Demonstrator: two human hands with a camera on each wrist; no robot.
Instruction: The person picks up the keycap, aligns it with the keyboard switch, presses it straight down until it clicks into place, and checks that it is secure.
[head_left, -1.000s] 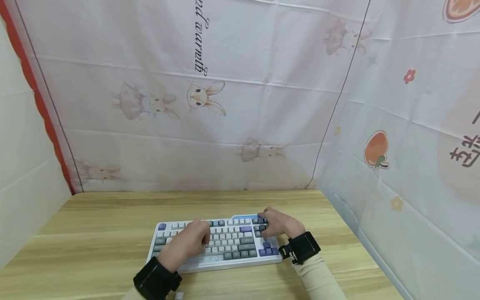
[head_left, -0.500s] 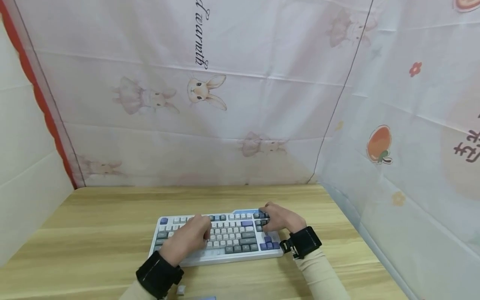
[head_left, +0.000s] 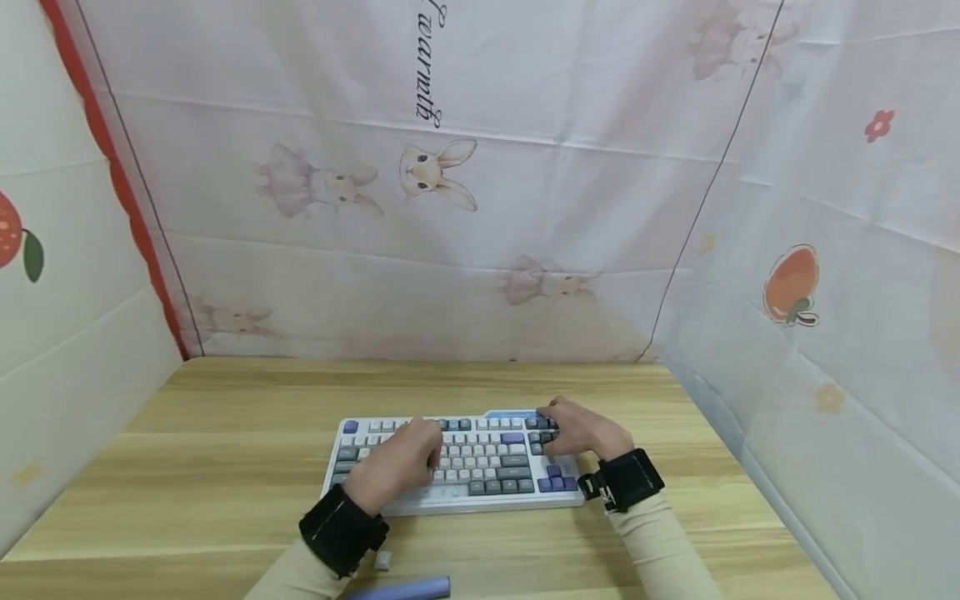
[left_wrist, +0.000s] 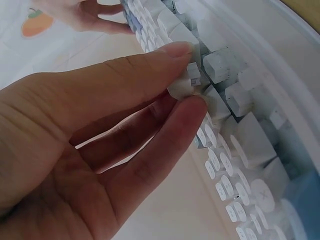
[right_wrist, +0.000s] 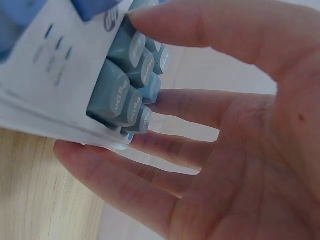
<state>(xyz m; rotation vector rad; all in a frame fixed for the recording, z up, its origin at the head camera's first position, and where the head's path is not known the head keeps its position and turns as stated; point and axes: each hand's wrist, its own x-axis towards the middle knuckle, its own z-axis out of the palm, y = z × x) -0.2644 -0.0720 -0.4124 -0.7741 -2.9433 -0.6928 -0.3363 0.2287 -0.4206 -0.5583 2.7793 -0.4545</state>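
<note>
A white keyboard (head_left: 495, 502) with white, grey and purple keycaps lies on the wooden table. My left hand (head_left: 397, 467) is over its left front part. In the left wrist view, the thumb and index finger pinch a small white keycap (left_wrist: 180, 90) close over the keys, near bare switches (left_wrist: 217, 67) along the front rows. My right hand (head_left: 588, 429) holds the keyboard's back right corner. In the right wrist view, its thumb (right_wrist: 170, 20) rests at the grey navigation keys (right_wrist: 110, 90) while the other fingers reach along the back and side edge.
A long purple keycap (head_left: 405, 588) lies at the bottom of the head view, with a small pale keycap (head_left: 382, 561) just behind it. The wooden table (head_left: 262, 400) meets printed cloth walls (head_left: 450, 317) at the back and both sides.
The head view has tilted down and turned slightly left, bringing the long purple keycap and the small pale one into fuller view. Both hands keep their places on the keyboard.
</note>
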